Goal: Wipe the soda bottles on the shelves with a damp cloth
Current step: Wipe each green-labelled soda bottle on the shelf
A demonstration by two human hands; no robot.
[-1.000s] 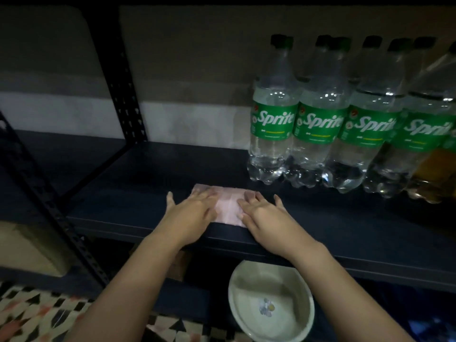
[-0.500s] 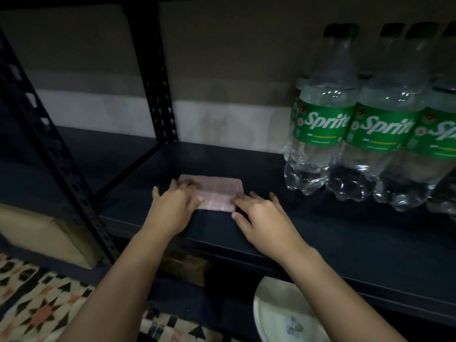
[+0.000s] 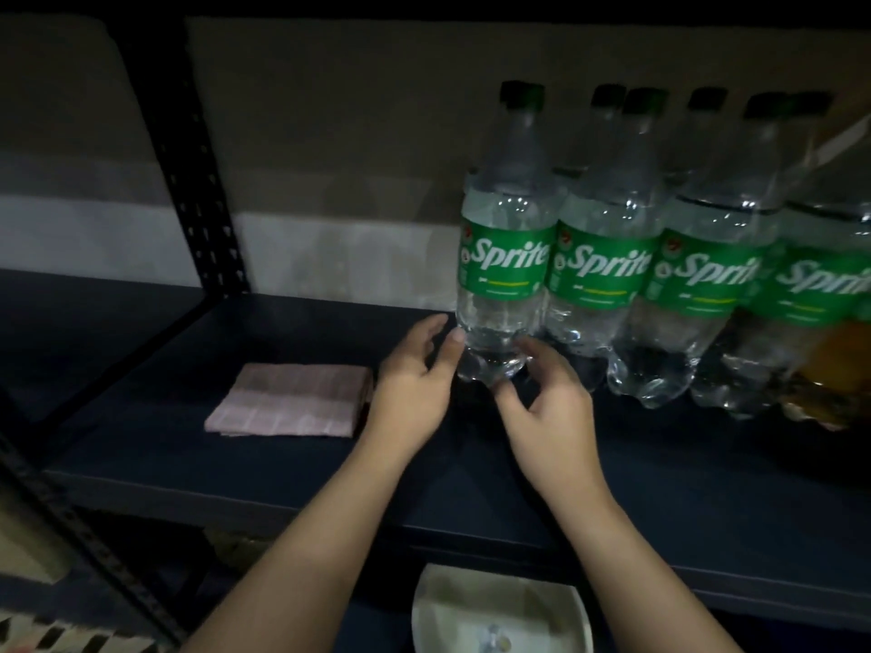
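Observation:
A row of clear Sprite bottles with green labels and caps stands on the dark shelf [image 3: 235,468] at the right. The leftmost bottle [image 3: 506,256] is upright, and both hands flank its base. My left hand [image 3: 414,374] is to its left with loosely spread fingers, the thumb touching the bottle's lower side. At its front right, my right hand [image 3: 549,407] has curved fingers whose tips reach the base. Neither hand wraps round the bottle. The folded pink checked cloth [image 3: 290,400] lies flat on the shelf, left of my left hand, with nothing on it.
A bottle with orange drink [image 3: 839,365] stands at the far right of the row. A white bowl [image 3: 504,610] sits below the shelf's front edge. A black perforated upright [image 3: 198,190] rises at the back left and another slants at the front left.
Both hands have left the cloth and moved right to the base of the leftmost Sprite bottle. The cloth stays folded on the shelf. The view has shifted.

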